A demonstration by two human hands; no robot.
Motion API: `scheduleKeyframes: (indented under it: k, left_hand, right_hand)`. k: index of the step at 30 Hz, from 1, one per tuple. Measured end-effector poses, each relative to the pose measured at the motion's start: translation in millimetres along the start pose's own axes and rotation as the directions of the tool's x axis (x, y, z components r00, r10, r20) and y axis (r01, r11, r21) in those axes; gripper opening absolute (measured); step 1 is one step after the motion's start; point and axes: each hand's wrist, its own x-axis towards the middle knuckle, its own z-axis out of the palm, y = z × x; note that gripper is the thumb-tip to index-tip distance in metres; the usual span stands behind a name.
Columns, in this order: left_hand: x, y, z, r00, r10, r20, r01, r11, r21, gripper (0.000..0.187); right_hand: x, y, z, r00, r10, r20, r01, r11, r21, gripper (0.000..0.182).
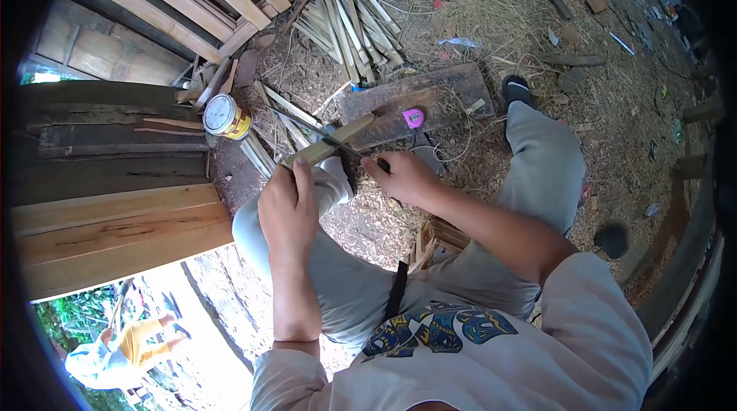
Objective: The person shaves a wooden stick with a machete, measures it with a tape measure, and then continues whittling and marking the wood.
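My left hand [288, 207] is closed around the near end of a flat wooden stick [349, 132], which slants up and away to the right. In my right hand [407, 178] is the black handle of a long, thin-bladed knife [342, 145]. Its dark blade lies across the stick and points to the upper left. Just beyond the stick's far end, a pink tape measure [414, 118] sits on a worn wooden board [453, 89]. Both hands are between my spread knees, above ground strewn with shavings.
A pile of split wood sticks [349, 23] lies ahead. To the left stand a lidded paint bucket [227, 117] and a wooden plank wall [115, 231]. Wood offcuts [437, 242] lie between my legs. Another person [127, 353] is outside at lower left.
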Motion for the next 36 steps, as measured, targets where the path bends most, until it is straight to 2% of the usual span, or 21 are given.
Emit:
scheduleKeyframes:
  k: [4,8,11,13,16,17,18,20,21,22,24,25,26,27,28,29,32,33,34,35,36]
  left_hand:
    - [24,-4,0,0.998,0.067,-0.002,-0.067,0.998,0.013,0.035]
    - [58,12,0,0.983,0.181,0.034,-0.182,0.981,0.059,0.032]
    - [73,19,6,0.97,0.243,0.034,-0.244,0.969,0.042,0.029]
    - [84,22,11,0.957,0.289,-0.001,-0.289,0.957,0.027,0.027]
    - [77,22,15,0.96,0.279,0.015,-0.277,0.959,-0.061,0.022]
    - [74,24,15,0.949,0.316,-0.01,-0.316,0.947,-0.051,0.021]
    - [73,24,13,0.932,0.359,-0.038,-0.361,0.932,-0.04,0.02]
    - [73,19,9,0.934,0.354,-0.04,-0.355,0.934,-0.033,0.02]
    - [76,14,5,0.951,0.309,0.001,-0.309,0.95,-0.047,0.02]
    - [79,9,4,0.964,0.261,0.048,-0.258,0.964,-0.062,0.021]
    - [80,-1,2,0.958,0.28,0.054,-0.277,0.959,-0.059,0.021]
    - [77,-5,2,0.952,0.302,0.053,-0.3,0.953,-0.047,0.021]
    - [75,-6,2,0.954,0.292,0.061,-0.289,0.956,-0.056,0.021]
    - [73,-7,2,0.962,0.265,0.061,-0.26,0.962,-0.077,0.021]
    - [72,-8,2,0.969,0.241,0.058,-0.235,0.967,-0.1,0.021]
    - [74,-14,3,0.963,0.267,0.023,-0.264,0.96,-0.096,0.02]
    - [78,-24,-3,0.97,0.24,0.048,-0.232,0.964,-0.128,0.022]
    - [78,-30,-1,0.967,0.253,0.02,-0.248,0.96,-0.127,0.023]
    - [78,-33,-1,0.97,0.243,0.021,-0.239,0.962,-0.13,0.023]
    - [78,-35,-2,0.972,0.234,0.027,-0.229,0.966,-0.118,0.023]
    - [78,-37,-4,0.972,0.231,0.034,-0.226,0.968,-0.108,0.023]
  right_hand:
    - [5,-3,-8,0.998,-0.023,-0.062,0.026,0.998,0.054,0.061]
    - [23,16,-4,0.999,0.033,-0.028,-0.029,0.99,0.141,0.055]
    - [24,15,-8,0.994,0.018,-0.112,-0.004,0.992,0.13,0.053]
    - [15,-9,-20,0.977,-0.105,-0.184,0.147,0.962,0.232,0.052]
    - [15,-15,-28,0.963,-0.194,-0.188,0.231,0.952,0.2,0.059]
    - [22,-5,-18,0.989,-0.053,-0.136,0.087,0.963,0.254,0.059]
    - [33,7,-13,0.989,-0.056,-0.134,0.089,0.962,0.257,0.059]
    - [52,22,-12,0.957,0.226,0.181,-0.282,0.867,0.411,0.058]
    - [53,15,-10,0.989,0.134,0.059,-0.145,0.95,0.276,0.06]
    - [50,10,-6,0.989,0.138,0.055,-0.148,0.95,0.275,0.06]
    - [36,10,5,0.973,-0.192,-0.131,0.224,0.927,0.302,0.056]
    - [44,16,28,0.784,-0.396,-0.478,0.5,0.859,0.107,0.057]
    - [47,33,29,0.793,-0.39,-0.468,0.489,0.866,0.107,0.057]
    - [50,38,19,0.98,-0.052,-0.191,0.105,0.954,0.281,0.056]
    - [51,42,13,0.949,0.287,0.133,-0.315,0.892,0.323,0.056]
    - [50,43,13,0.948,0.291,0.127,-0.317,0.892,0.321,0.056]
    - [44,30,17,0.999,0.04,0.008,-0.04,0.972,0.231,0.065]
    - [40,35,27,0.957,-0.207,-0.205,0.24,0.959,0.152,0.068]
    - [46,48,32,0.959,-0.206,-0.195,0.236,0.96,0.149,0.068]
    - [55,64,33,0.995,0.096,-0.016,-0.092,0.982,0.168,0.067]
    - [62,79,36,0.908,0.39,0.155,-0.41,0.903,0.129,0.066]
